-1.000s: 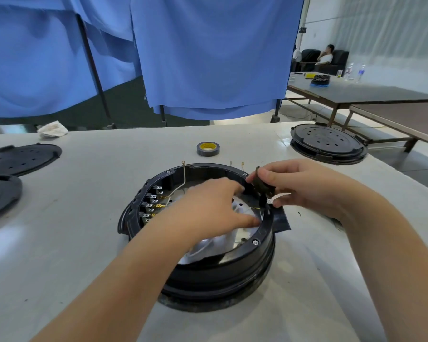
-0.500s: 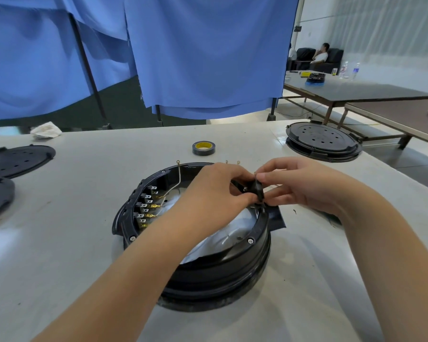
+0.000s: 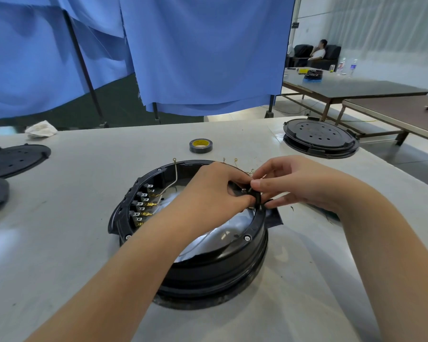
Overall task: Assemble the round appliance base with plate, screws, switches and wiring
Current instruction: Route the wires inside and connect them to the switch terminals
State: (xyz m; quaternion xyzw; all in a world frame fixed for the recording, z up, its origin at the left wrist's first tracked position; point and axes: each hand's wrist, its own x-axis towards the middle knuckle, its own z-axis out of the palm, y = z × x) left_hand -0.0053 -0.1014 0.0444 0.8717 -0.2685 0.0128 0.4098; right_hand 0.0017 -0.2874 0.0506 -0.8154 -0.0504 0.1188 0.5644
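Note:
The round black appliance base (image 3: pixel 215 265) sits open side up in the middle of the white table. A shiny metal plate (image 3: pixel 220 233) lies inside it. Black switches with brass terminals (image 3: pixel 141 206) line its inner left wall, and thin wires with ring ends (image 3: pixel 175 169) rise from the far rim. A small black switch (image 3: pixel 253 196) hangs over the right rim, pinched between my left hand (image 3: pixel 213 191) and my right hand (image 3: pixel 297 183). Fingers hide most of the switch.
A roll of dark tape with a yellow core (image 3: pixel 200 145) lies behind the base. Stacked black round covers (image 3: pixel 319 139) stand at the far right, and more black covers (image 3: pixel 13 159) at the left edge. A crumpled white cloth (image 3: pixel 41 129) lies far left. Blue curtains hang behind.
My left hand came up out of the base's inside to the right rim and met my right hand on the small black switch. The view shifted slightly.

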